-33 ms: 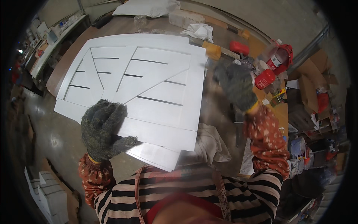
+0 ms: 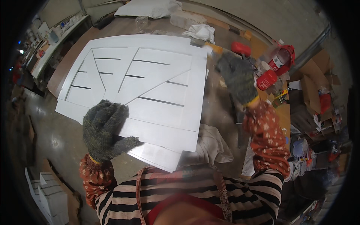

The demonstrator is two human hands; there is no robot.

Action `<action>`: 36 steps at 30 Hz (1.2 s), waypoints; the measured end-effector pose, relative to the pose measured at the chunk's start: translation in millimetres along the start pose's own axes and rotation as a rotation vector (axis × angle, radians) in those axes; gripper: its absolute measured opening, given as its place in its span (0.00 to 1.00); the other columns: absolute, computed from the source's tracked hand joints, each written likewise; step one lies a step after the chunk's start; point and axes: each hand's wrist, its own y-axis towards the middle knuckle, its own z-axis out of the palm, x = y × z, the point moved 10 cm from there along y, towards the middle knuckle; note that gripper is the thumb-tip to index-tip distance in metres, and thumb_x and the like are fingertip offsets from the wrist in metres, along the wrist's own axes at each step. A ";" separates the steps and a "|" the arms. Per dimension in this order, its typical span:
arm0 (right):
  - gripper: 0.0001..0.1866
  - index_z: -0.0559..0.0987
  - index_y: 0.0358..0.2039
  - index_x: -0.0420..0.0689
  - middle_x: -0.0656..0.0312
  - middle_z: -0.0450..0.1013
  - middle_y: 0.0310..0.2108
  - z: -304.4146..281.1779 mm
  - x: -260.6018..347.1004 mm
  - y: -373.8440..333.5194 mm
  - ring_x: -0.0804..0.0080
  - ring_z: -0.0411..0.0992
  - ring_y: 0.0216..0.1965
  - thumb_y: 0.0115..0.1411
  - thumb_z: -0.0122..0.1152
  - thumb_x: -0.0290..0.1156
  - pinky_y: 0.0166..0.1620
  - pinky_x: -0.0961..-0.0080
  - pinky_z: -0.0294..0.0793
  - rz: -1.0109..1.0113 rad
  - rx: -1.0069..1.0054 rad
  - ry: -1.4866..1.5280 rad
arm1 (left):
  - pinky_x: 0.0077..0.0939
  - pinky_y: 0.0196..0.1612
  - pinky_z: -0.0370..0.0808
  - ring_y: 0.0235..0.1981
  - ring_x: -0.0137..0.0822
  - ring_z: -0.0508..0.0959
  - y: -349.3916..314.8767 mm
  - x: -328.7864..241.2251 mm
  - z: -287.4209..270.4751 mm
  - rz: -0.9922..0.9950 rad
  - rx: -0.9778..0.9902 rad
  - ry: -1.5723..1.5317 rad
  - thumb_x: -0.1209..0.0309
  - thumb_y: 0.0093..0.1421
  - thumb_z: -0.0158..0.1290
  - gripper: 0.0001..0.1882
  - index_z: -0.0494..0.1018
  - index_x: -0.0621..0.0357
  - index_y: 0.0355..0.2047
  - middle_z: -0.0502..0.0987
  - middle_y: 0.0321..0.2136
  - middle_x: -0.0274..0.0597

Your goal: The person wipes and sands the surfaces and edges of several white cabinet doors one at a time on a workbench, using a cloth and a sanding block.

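Panel (image 2: 161,118) lies before a cloth (image 2: 201,33), left of containers (image 2: 266,80)

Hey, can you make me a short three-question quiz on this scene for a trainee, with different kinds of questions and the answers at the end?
1. Multiple choice: the left hand is at which thing? (A) a cardboard box (B) the white panel (C) a roll of tape
2. True or false: the right hand wears a dark glove.
3. Short answer: on which side of the panel, as the wearer sees it, are the red containers?

Key:
1. B, near the panel's near left edge.
2. True, though the hand is somewhat blurred.
3. The right side, beyond the right hand.
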 end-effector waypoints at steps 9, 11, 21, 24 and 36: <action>0.20 0.74 0.50 0.42 0.50 0.73 0.45 58.3 -17.6 51.3 0.52 0.73 0.44 0.55 0.50 0.22 0.49 0.62 0.72 0.181 0.150 0.254 | 0.49 0.54 0.67 0.49 0.49 0.72 -16.5 11.7 6.0 -0.076 0.041 0.105 0.47 0.54 0.52 0.29 0.73 0.52 0.50 0.73 0.48 0.43; 0.20 0.74 0.50 0.42 0.50 0.73 0.46 57.0 -25.9 43.1 0.52 0.73 0.45 0.55 0.51 0.21 0.49 0.63 0.72 0.212 0.072 0.305 | 0.48 0.56 0.65 0.51 0.48 0.71 -18.9 10.7 1.2 -0.075 -0.026 0.067 0.47 0.54 0.52 0.29 0.73 0.51 0.51 0.72 0.50 0.42; 0.11 0.78 0.42 0.37 0.56 0.73 0.29 -25.0 0.1 -4.6 0.67 0.72 0.28 0.63 0.48 0.24 0.34 0.71 0.70 0.233 -0.151 0.605 | 0.39 0.58 0.66 0.55 0.45 0.69 -52.7 68.5 -19.6 -0.424 -0.356 -0.399 0.73 0.58 0.54 0.22 0.69 0.64 0.53 0.74 0.48 0.49; 0.10 0.78 0.40 0.38 0.56 0.73 0.28 -4.1 -10.3 0.8 0.66 0.72 0.29 0.62 0.49 0.24 0.34 0.71 0.71 0.261 -0.068 0.668 | 0.32 0.53 0.71 0.54 0.43 0.70 -73.9 93.0 -7.5 -0.639 -0.464 -0.737 0.77 0.60 0.50 0.20 0.68 0.67 0.53 0.71 0.52 0.49; 0.10 0.77 0.40 0.46 0.53 0.74 0.37 196.3 -38.7 135.0 0.59 0.73 0.39 0.58 0.52 0.27 0.43 0.67 0.73 0.000 0.162 0.377 | 0.27 0.52 0.73 0.51 0.35 0.71 -125.7 34.9 18.1 -1.000 -0.734 -0.987 0.71 0.62 0.49 0.26 0.60 0.66 0.59 0.62 0.58 0.47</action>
